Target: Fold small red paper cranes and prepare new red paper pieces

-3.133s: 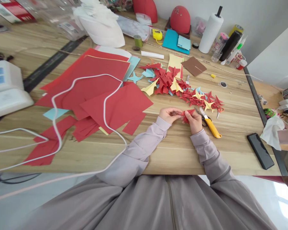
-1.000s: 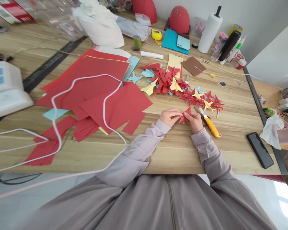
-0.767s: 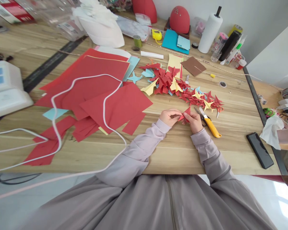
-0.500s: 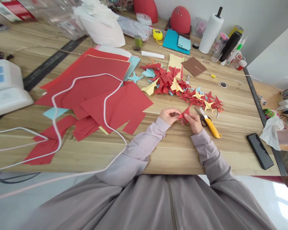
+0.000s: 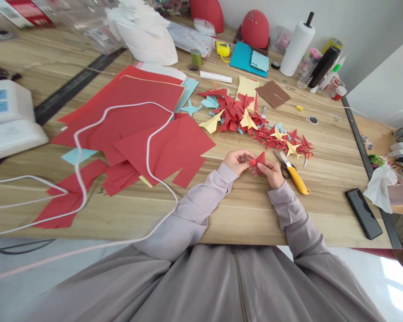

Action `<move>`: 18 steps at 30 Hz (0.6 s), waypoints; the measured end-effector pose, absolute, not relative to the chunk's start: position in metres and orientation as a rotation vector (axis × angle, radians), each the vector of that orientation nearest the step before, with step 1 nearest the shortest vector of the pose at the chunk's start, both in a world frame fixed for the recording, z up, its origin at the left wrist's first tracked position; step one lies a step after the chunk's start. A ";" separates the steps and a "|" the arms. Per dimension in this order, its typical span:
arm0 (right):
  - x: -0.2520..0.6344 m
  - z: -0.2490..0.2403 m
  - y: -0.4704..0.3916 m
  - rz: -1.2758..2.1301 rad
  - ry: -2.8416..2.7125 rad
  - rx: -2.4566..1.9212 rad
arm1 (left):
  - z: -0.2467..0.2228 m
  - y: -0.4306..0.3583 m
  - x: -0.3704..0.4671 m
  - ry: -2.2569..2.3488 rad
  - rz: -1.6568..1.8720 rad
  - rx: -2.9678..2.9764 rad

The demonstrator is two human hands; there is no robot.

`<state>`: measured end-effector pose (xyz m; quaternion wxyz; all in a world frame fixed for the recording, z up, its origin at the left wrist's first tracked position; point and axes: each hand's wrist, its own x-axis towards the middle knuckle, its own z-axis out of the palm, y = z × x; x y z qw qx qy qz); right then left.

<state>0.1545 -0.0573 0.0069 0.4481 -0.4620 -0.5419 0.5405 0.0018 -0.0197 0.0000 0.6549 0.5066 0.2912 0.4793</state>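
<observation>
A small piece of folded red paper (image 5: 259,159) is pinched between my two hands above the wooden table. My left hand (image 5: 237,161) grips its left side with thumb and fingers. On the right, my right hand (image 5: 271,173) holds the lower right edge, thumb on top. Just beyond lies a heap of folded paper shapes (image 5: 233,114), mostly red with some yellow and light blue. Beside my right hand rest a yellow utility knife (image 5: 298,179) with its blade out and black-handled scissors (image 5: 284,170), partly under the knife.
Large red paper sheets (image 5: 147,103) are stacked at the left, crossed by a white cable (image 5: 147,156). A phone (image 5: 363,213) lies near the right edge. Behind the heap are a brown paper square (image 5: 273,94), a yellow tape measure (image 5: 222,48) and a white bottle (image 5: 297,49).
The folded red paper has turned slightly between my fingers, and its upper point sits a little lower. My hands stay in nearly the same place; the view has shifted slightly.
</observation>
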 end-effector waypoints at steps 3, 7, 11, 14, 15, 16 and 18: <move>0.154 0.007 -0.057 1.319 -1.334 -1.118 | 0.002 -0.020 0.001 0.644 1.089 1.171; 0.154 0.008 -0.058 1.310 -1.337 -1.108 | 0.003 -0.022 -0.001 0.620 1.093 1.245; 0.154 0.009 -0.059 1.306 -1.305 -1.075 | 0.003 -0.021 -0.003 0.596 1.129 1.314; 0.155 0.009 -0.059 1.313 -1.284 -1.058 | 0.001 -0.020 -0.005 0.600 1.156 1.349; 0.155 0.010 -0.059 1.316 -1.280 -1.057 | 0.001 -0.019 -0.005 0.606 1.160 1.361; 0.155 0.010 -0.059 1.319 -1.276 -1.059 | 0.000 -0.019 -0.005 0.614 1.161 1.372; 0.155 0.010 -0.059 1.323 -1.265 -1.076 | 0.001 -0.019 -0.006 0.629 1.168 1.393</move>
